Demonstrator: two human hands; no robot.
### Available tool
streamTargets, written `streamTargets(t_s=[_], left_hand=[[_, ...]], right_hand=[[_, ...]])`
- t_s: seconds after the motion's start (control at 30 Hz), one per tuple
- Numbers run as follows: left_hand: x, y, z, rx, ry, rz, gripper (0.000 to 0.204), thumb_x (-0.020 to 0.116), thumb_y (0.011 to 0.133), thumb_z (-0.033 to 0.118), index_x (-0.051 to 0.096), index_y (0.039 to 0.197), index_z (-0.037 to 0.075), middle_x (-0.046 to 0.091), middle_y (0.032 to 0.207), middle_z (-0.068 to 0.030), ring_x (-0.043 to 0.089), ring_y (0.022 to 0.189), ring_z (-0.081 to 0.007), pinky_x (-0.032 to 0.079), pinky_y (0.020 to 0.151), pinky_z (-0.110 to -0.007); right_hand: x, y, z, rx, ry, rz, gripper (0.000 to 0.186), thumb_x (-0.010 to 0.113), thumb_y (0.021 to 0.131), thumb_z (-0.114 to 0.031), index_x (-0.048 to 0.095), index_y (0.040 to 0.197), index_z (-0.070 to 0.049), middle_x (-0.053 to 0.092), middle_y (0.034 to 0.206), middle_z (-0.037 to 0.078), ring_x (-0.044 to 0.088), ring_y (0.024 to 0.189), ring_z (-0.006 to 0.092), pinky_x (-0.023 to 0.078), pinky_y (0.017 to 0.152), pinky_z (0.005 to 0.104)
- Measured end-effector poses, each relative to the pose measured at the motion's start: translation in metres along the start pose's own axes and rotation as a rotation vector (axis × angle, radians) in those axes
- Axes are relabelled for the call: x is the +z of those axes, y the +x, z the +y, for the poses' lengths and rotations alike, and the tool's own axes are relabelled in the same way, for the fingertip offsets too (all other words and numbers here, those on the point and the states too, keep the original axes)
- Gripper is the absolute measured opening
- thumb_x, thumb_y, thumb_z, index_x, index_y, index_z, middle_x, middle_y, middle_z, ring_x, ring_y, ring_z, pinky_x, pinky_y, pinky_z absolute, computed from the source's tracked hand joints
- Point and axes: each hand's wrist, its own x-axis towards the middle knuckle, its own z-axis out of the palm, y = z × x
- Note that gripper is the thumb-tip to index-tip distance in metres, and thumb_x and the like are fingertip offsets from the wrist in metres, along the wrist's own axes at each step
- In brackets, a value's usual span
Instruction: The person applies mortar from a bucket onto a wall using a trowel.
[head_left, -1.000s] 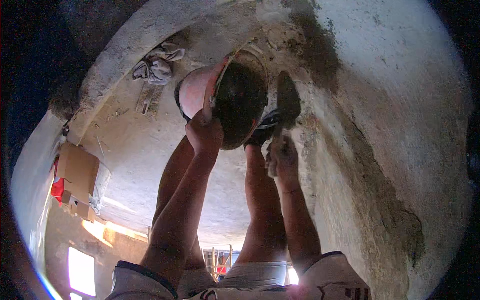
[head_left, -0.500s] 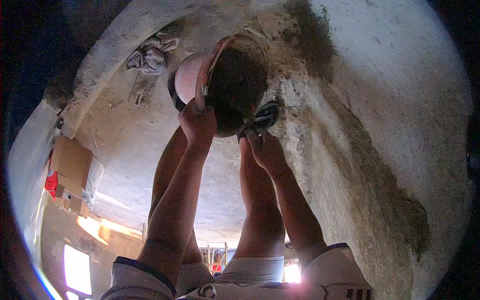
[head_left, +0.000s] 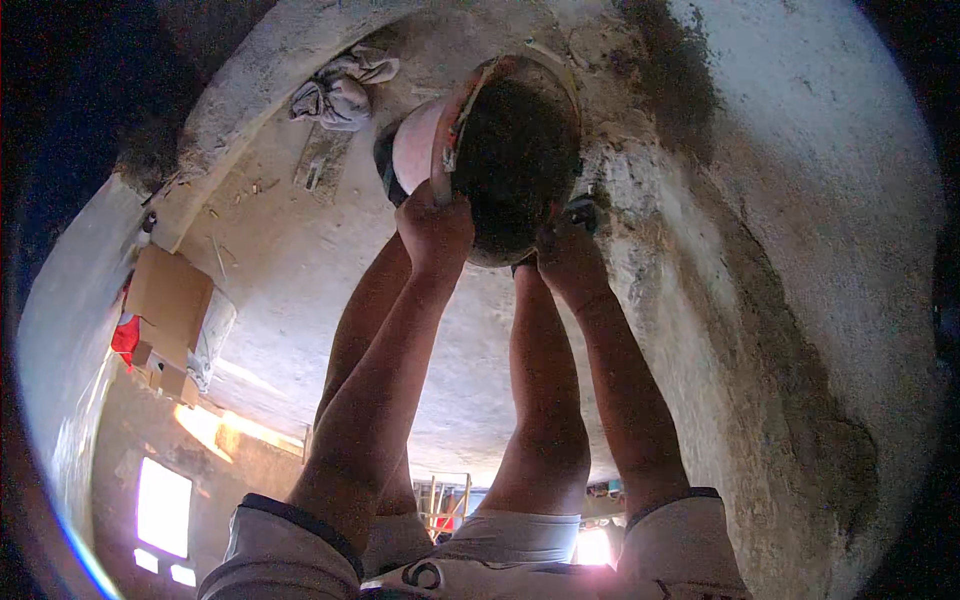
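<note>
A pale pinkish bucket (head_left: 415,150) stands tilted between my feet, its round mouth facing me. The inside is dark, and its contents cannot be made out. On the left, my left hand (head_left: 437,228) is closed over the near-left part of the rim. My right hand (head_left: 573,258) is closed at the lower right of the rim, its fingertips partly hidden in shadow. Past the bucket's left side shows a dark shoe (head_left: 386,163). Another dark shoe (head_left: 581,212) shows partly behind my right hand.
A rough, stained wall (head_left: 730,330) rises close on the right. Beyond the bucket on the left lie a crumpled grey cloth (head_left: 338,100) and a flat board-like piece (head_left: 318,165). A cardboard box (head_left: 168,300) stands farther left, with a red item (head_left: 125,340) beside it.
My right hand has come up from beside the shoe to the bucket's right rim. My left hand keeps its hold. The whole scene has shifted rightward in the view.
</note>
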Motion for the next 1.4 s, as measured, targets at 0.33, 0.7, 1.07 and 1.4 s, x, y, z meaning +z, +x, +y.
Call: streamTargets(t_s=[0.33, 0.7, 1.07, 1.4], left_hand=[[-0.006, 0.007, 0.004, -0.015, 0.096, -0.047, 0.012, 0.056, 0.064, 0.008, 0.057, 0.070, -0.003, 0.058, 0.062, -0.0200, 0.061, 0.061, -0.0298, 0.045, 0.057, -0.037], [-0.007, 0.016, 0.002, 0.035, 0.105, -0.113, 0.015, 0.055, 0.065, 0.009, 0.058, 0.071, -0.004, 0.059, 0.064, -0.0213, 0.063, 0.066, -0.0310, 0.047, 0.061, -0.036], [0.000, 0.006, 0.006, 0.078, 0.120, -0.110, 0.013, 0.057, 0.063, 0.007, 0.056, 0.070, -0.004, 0.058, 0.061, -0.0177, 0.059, 0.057, -0.0249, 0.045, 0.056, -0.036], [0.008, 0.004, 0.004, 0.150, 0.218, -0.218, 0.017, 0.055, 0.063, 0.007, 0.059, 0.075, -0.003, 0.058, 0.063, -0.0186, 0.061, 0.061, -0.0262, 0.047, 0.059, -0.035]], right_hand=[[-0.014, 0.040, 0.002, -0.116, 0.045, 0.262, 0.031, 0.055, 0.074, -0.018, 0.058, 0.100, -0.002, 0.058, 0.094, 0.022, 0.059, 0.083, 0.0360, 0.049, 0.072, 0.0442], [-0.022, 0.048, 0.023, 0.072, 0.218, 0.298, 0.032, 0.056, 0.073, -0.017, 0.058, 0.104, -0.010, 0.060, 0.090, 0.017, 0.060, 0.071, 0.0359, 0.050, 0.062, 0.0445], [0.004, 0.041, 0.029, -0.016, 0.228, 0.557, 0.025, 0.054, 0.079, -0.019, 0.058, 0.100, -0.006, 0.058, 0.092, 0.018, 0.059, 0.070, 0.0375, 0.049, 0.059, 0.0462], [-0.014, -0.004, 0.001, 0.117, 0.457, 0.687, 0.036, 0.055, 0.082, -0.022, 0.049, 0.112, -0.003, 0.057, 0.096, 0.023, 0.058, 0.081, 0.0409, 0.047, 0.069, 0.0498]])
